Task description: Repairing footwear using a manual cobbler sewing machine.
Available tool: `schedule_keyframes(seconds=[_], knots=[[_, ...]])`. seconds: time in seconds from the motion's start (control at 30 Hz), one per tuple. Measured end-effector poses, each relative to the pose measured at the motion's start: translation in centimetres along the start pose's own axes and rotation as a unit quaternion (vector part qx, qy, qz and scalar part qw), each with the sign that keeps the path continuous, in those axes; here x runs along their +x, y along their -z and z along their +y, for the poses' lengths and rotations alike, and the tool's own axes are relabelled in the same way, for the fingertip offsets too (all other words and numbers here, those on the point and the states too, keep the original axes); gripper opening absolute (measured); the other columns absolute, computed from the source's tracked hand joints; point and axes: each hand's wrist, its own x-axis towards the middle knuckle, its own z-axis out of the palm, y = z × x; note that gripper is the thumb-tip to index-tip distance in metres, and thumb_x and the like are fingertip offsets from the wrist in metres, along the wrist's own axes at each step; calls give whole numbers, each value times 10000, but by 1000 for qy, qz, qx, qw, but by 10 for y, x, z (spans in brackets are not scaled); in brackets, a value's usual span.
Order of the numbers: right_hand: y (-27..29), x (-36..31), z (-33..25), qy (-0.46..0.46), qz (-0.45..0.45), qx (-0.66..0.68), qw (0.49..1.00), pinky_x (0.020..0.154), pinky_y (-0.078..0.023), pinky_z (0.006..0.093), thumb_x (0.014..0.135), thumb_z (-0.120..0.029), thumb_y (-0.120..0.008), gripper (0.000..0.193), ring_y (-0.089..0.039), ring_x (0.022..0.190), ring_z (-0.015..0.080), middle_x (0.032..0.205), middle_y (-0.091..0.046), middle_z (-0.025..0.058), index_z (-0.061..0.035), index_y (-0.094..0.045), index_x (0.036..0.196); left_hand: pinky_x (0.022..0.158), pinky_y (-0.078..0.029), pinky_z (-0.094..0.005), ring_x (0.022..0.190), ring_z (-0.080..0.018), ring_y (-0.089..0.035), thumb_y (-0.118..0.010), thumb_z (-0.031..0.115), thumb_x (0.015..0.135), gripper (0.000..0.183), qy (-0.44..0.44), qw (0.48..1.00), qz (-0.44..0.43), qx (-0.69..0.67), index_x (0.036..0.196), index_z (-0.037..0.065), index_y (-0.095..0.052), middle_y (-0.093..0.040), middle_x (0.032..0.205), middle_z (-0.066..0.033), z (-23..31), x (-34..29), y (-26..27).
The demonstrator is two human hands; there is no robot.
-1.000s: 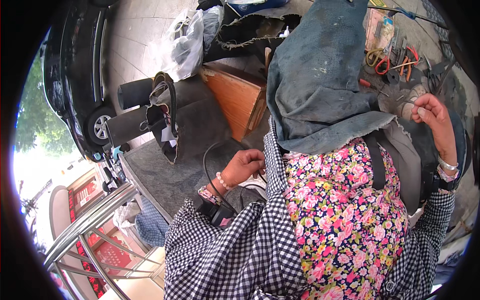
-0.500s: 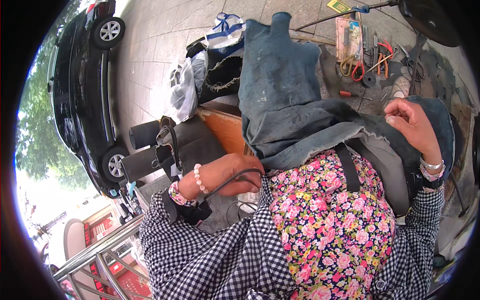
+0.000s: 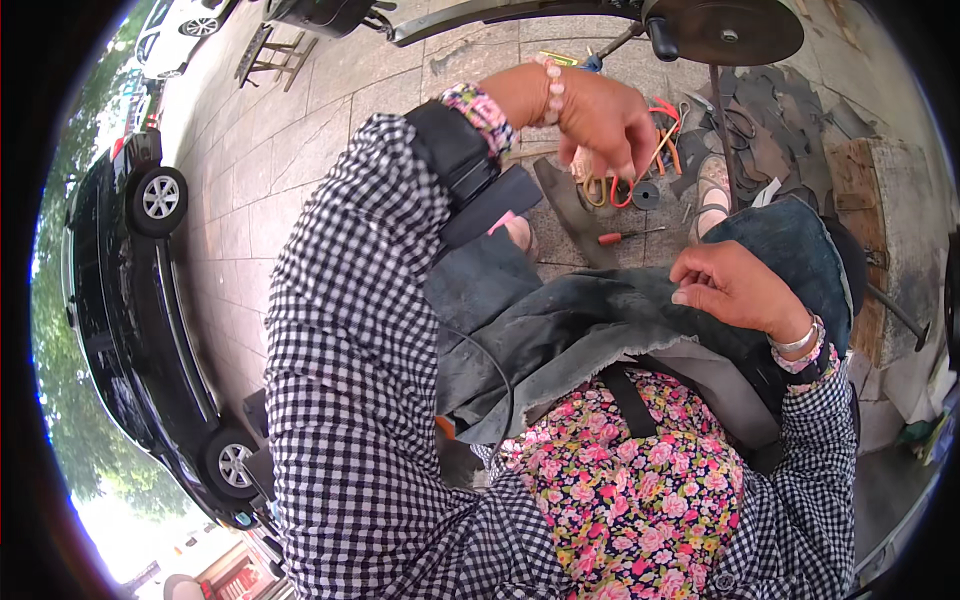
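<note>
My left hand reaches out over the tools on the ground, palm down, fingers hanging apart and nothing seen in them. Just below it are yellow-handled scissors and red-handled scissors. A dark round spool lies beside them, and a screwdriver with a red handle lies nearer to me. Over my lap is a worn dark blue-grey cloth apron. My right hand rests above its right part, fingers curled in with the thumb against them; whatever they may hold is hidden.
A machine with a dark handwheel stands at the far side. Dark scrap pieces litter the ground at the far right, near a wooden block. My shoe is by the tools. A black car is parked at the left.
My left hand has left the apron's edge beside my waist and swung forward to the tools. My right hand stays curled near the apron. The view has shifted.
</note>
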Motion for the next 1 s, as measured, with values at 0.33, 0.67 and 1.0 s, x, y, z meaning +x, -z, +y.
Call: schedule_keyframes(seconds=[0.33, 0.67, 1.0], knots=[[-6, -5, -25, 44, -16, -133, 990, 617, -420, 383, 710, -176, -605, 193, -529, 714, 301, 746, -527, 119, -33, -518, 806, 656, -485, -365, 759, -300, -603, -500, 173, 711, 215, 231, 875, 424, 9, 763, 29, -652, -621, 804, -159, -220, 122, -56], [-3, -3, -65, 65, -63, -176, 980, 595, -422, 344, 643, -173, -640, 225, -518, 656, 244, 692, -468, 66, -77, -478, 764, 867, -394, -371, 864, -395, -544, -561, 191, 607, 380, 442, 711, 513, -190, 950, 32, -598, -568, 996, -217, -283, 143, -159], [-7, 11, -75, 92, -86, -252, 960, 611, -431, 353, 670, -209, -636, 250, -530, 687, 254, 719, -500, 71, -77, -517, 846, 739, -455, -379, 813, -278, -591, -488, 304, 750, 278, 178, 901, 325, 225, 795, 84, -653, -628, 856, -101, -296, 129, -115]])
